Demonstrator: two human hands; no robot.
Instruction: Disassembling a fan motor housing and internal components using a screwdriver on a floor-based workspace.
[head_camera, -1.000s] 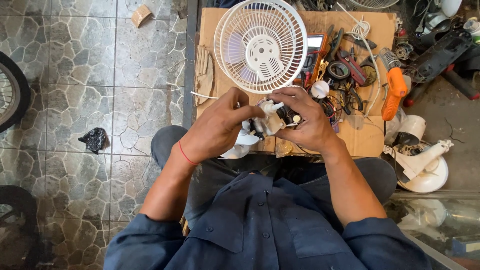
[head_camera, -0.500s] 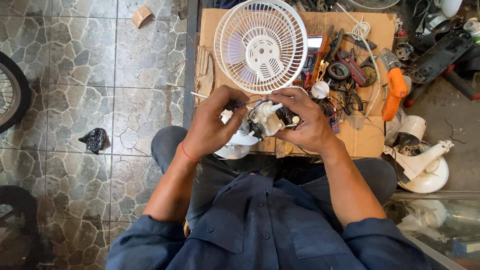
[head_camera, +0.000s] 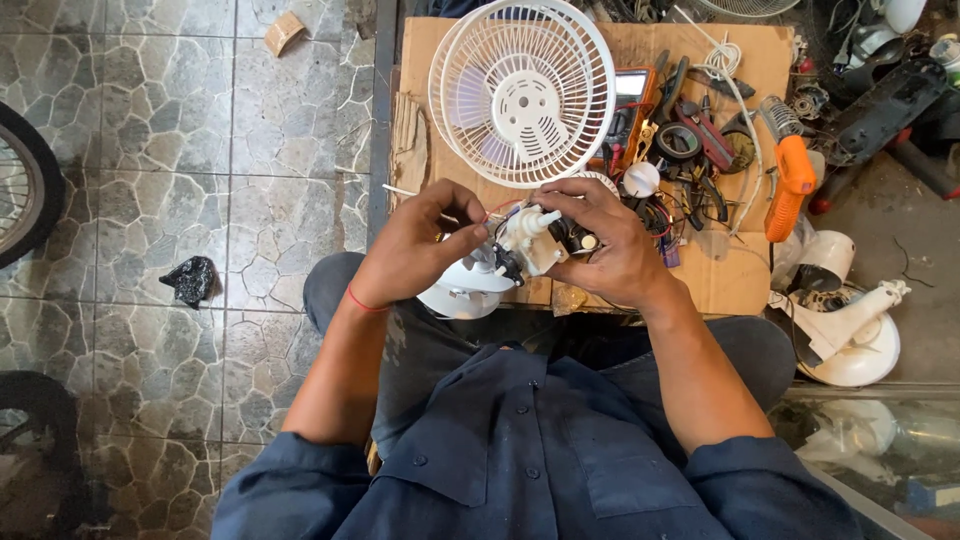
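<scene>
My right hand (head_camera: 605, 240) grips a small white fan motor (head_camera: 530, 243) with black parts and thin red wires, held above my lap at the near edge of a cardboard sheet (head_camera: 730, 285). My left hand (head_camera: 420, 245) pinches at the motor's left side with thumb and fingers. A red band circles my left wrist. Under the motor, a white rounded fan housing (head_camera: 455, 295) rests near my knee. Beyond the hands, a white round fan grille (head_camera: 520, 90) lies flat on the cardboard.
Tools lie scattered on the cardboard's right: an orange-handled soldering gun (head_camera: 793, 185), a meter (head_camera: 632, 95), pliers, tape rolls, wires. A white fan base (head_camera: 850, 330) sits on the floor at right. Stone-tiled floor, a wheel (head_camera: 20, 180) and a black scrap (head_camera: 190, 280) are at left.
My left hand has shifted left off the motor's top and now pinches its side, exposing more of the white motor body. My right hand kept its grip.
</scene>
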